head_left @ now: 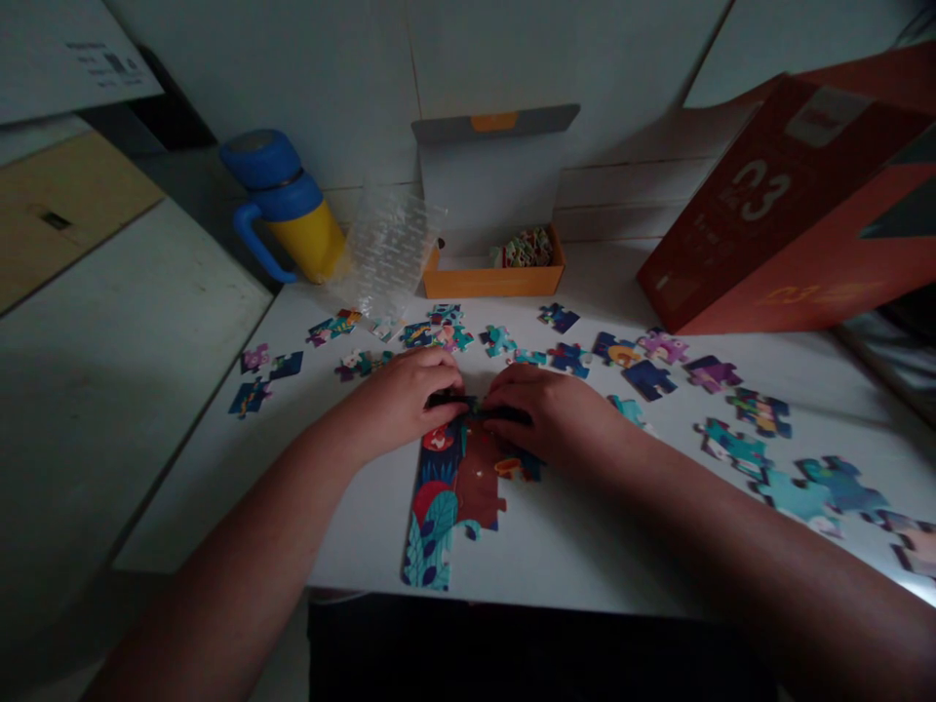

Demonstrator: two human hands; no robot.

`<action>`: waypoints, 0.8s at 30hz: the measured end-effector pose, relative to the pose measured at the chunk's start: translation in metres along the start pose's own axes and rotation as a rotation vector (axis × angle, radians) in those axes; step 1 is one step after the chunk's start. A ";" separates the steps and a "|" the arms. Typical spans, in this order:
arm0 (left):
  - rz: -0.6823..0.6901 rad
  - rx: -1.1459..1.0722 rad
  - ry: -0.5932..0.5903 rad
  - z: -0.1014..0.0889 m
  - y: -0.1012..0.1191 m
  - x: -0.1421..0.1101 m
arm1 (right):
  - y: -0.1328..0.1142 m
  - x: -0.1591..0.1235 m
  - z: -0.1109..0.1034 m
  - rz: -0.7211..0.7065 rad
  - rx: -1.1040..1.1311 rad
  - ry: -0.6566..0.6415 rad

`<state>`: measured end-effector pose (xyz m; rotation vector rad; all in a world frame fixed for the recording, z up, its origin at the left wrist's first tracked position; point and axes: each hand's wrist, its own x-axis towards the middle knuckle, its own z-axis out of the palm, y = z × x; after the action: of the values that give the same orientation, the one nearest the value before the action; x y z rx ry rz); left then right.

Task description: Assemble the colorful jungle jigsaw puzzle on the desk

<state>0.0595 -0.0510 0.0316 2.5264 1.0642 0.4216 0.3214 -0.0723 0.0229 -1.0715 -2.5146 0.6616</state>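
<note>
A partly joined jigsaw puzzle (479, 478) lies on the white table near its front edge, with a brown figure, blue leaves and red shapes. At its far end, my left hand (409, 395) pinches a dark puzzle piece (443, 398) between thumb and fingers. Beside it my right hand (548, 409) is closed on another dark puzzle piece (510, 414). The two pieces are close together, and the fingers partly hide how they meet. My right hand also covers part of the joined section's right side.
Loose puzzle pieces (570, 359) lie scattered behind and to the right. An open orange box (493, 283), a clear plastic bag (384, 249) and a blue-yellow flask (303, 234) stand at the back. A large red box (767, 214) stands right; a cabinet (132, 312) borders the left.
</note>
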 end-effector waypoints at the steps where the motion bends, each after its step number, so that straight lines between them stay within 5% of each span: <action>1: 0.001 0.000 -0.003 0.000 0.000 0.000 | 0.000 0.000 0.000 0.003 -0.010 -0.005; 24: -0.004 0.020 -0.007 -0.001 0.002 -0.002 | 0.004 -0.002 -0.009 0.012 -0.023 -0.052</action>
<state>0.0588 -0.0538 0.0334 2.5409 1.0764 0.4028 0.3287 -0.0688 0.0279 -1.0920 -2.5672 0.6738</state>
